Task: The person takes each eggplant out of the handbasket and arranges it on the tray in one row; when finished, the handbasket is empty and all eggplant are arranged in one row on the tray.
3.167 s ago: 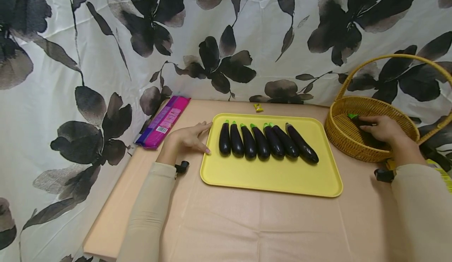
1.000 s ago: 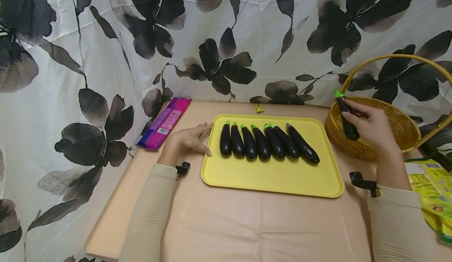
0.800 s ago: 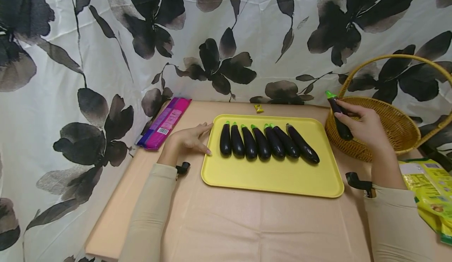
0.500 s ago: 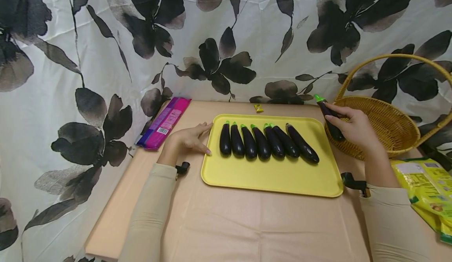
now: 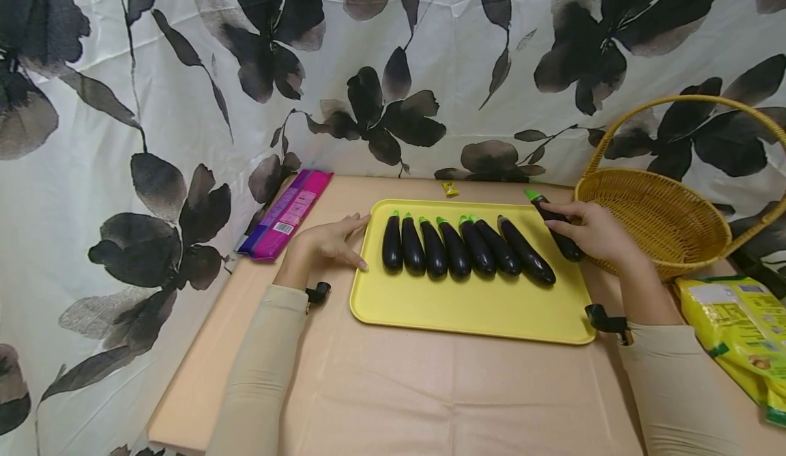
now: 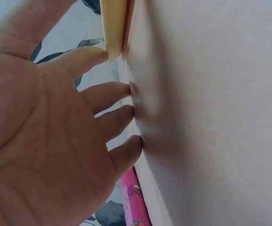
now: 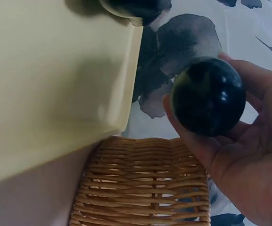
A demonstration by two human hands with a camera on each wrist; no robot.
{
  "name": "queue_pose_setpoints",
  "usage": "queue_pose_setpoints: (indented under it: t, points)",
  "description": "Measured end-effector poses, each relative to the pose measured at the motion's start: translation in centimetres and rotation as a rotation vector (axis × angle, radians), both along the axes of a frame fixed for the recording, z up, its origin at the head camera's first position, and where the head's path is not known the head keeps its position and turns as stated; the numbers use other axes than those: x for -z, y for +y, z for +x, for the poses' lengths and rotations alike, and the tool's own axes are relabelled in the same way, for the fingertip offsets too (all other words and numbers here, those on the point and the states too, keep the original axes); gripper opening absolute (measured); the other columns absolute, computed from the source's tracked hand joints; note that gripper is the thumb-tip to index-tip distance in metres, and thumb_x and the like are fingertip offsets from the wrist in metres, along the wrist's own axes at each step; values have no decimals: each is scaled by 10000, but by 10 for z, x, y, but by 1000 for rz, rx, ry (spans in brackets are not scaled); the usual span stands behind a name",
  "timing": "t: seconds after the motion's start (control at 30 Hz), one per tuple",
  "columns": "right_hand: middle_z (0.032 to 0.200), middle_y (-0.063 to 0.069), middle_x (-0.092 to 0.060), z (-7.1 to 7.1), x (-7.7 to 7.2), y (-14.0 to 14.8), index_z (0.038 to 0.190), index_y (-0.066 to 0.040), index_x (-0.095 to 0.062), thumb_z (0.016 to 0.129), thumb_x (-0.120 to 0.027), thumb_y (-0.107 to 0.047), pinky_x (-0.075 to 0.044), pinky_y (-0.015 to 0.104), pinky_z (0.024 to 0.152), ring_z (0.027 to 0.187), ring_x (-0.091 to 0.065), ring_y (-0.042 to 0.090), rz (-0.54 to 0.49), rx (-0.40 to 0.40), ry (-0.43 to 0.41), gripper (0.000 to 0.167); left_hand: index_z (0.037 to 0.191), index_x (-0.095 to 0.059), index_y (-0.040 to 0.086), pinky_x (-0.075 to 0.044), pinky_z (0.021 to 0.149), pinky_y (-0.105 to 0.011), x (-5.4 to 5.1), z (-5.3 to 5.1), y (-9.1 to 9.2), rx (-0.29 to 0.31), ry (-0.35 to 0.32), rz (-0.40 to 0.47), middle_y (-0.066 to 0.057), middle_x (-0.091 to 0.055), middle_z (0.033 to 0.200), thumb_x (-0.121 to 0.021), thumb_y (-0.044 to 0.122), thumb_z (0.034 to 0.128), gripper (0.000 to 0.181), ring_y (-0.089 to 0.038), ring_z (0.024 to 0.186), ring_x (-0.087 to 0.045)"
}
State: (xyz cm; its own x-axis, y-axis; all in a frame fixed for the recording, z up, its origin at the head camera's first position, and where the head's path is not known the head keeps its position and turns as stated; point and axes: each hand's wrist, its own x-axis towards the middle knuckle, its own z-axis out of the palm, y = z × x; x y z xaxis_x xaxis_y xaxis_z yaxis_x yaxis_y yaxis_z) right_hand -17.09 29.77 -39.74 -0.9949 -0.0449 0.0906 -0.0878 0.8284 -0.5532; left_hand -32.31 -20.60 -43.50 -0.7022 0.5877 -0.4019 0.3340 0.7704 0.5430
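A dark purple eggplant (image 5: 566,244) with a green stem end is gripped by my right hand (image 5: 598,232) over the right edge of the yellow tray (image 5: 442,312). In the right wrist view its round dark end (image 7: 209,96) faces the camera, between thumb and fingers. Several eggplants (image 5: 454,251) lie side by side across the tray's upper half, stem ends away from me. My left hand (image 5: 328,241) stays at the tray's left edge with fingers spread. In the left wrist view one fingertip touches the tray edge (image 6: 114,28), while the other fingertips rest on the table.
A wicker basket (image 5: 660,200) with a tall handle stands right of the tray. Below it lies a yellow bag (image 5: 739,336). A pink and purple packet (image 5: 288,214) lies at the left, a small yellow wrapper (image 5: 450,188) behind the tray. A floral cloth hangs behind.
My right hand has lifted an eggplant out of the basket and carried it left and down to the tray's right edge. My left hand has stayed at the tray's left edge.
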Motion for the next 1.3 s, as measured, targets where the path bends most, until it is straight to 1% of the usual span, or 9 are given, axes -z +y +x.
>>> queue_pose_setpoints:
  t: [0.13,0.33,0.4,0.53,0.63,0.7,0.77,0.93,1.3]
  points:
    - [1070,152,-657,-2,5,-3,1467,-159,-616,1030,-674,-273,-414,285,639,850,-494,250,27,-52,-34,455,1691,-115,259,-5,1315,-547,0,0,0,-1,-2,0,-112,34,1768,-940,497,720,1296,-299,1635,74]
    - [1263,185,-655,-2,8,-7,1492,-181,-592,1044,-651,-283,-410,295,667,869,-503,256,30,-97,-120,463,1691,-120,260,-14,1316,-546,1,0,0,2,2,2,-114,26,1768,-940,496,720,1293,-306,1636,58]
    - [1264,180,-662,-2,9,-7,1485,-173,-599,1044,-651,-279,-414,299,679,879,-517,254,39,-107,-128,456,1691,-120,266,-14,1317,-540,1,1,0,1,1,2,-106,26,1769,-942,497,716,1296,-297,1637,59]
    - [1100,145,-668,-2,11,-6,1471,-138,-611,1041,-657,-267,-409,294,648,801,-508,225,44,-121,-140,451,1691,-118,266,-14,1317,-543,1,0,0,3,-1,2,-104,29,1769,-943,493,716,1297,-295,1637,62]
    - [872,87,-578,-3,14,-4,1478,-132,-602,1042,-656,-264,-390,285,585,676,-439,173,25,-116,-179,460,1691,-117,266,-14,1317,-543,2,-1,0,3,-5,8,-106,30,1769,-945,484,717,1297,-295,1637,63]
    - [836,59,-545,-4,16,-3,1478,-123,-601,1038,-661,-265,-388,285,582,652,-412,153,23,-121,-193,466,1691,-116,259,-11,1317,-542,2,-1,0,8,-5,17,-112,32,1768,-947,481,715,1301,-300,1636,66]
    - [864,71,-587,-5,19,-2,1467,-115,-611,1035,-667,-267,-400,281,607,658,-430,146,38,-133,-188,462,1691,-114,250,-9,1317,-537,3,-2,-1,14,-4,26,-121,33,1766,-949,477,714,1305,-304,1635,69]
    - [1113,134,-700,-7,22,-3,1427,-85,-644,1026,-680,-273,-401,287,657,687,-474,165,78,-161,-157,444,1692,-110,231,-1,1318,-532,3,-3,-2,29,1,35,-130,37,1764,-947,482,716,1311,-312,1633,80]
    - [1150,142,-703,-7,22,-3,1387,-82,-677,1028,-675,-230,-374,279,614,612,-391,139,75,-173,-158,388,1692,-119,223,4,1313,-550,4,-2,-2,23,-14,44,-124,44,1765,-948,472,719,1303,-322,1631,85]
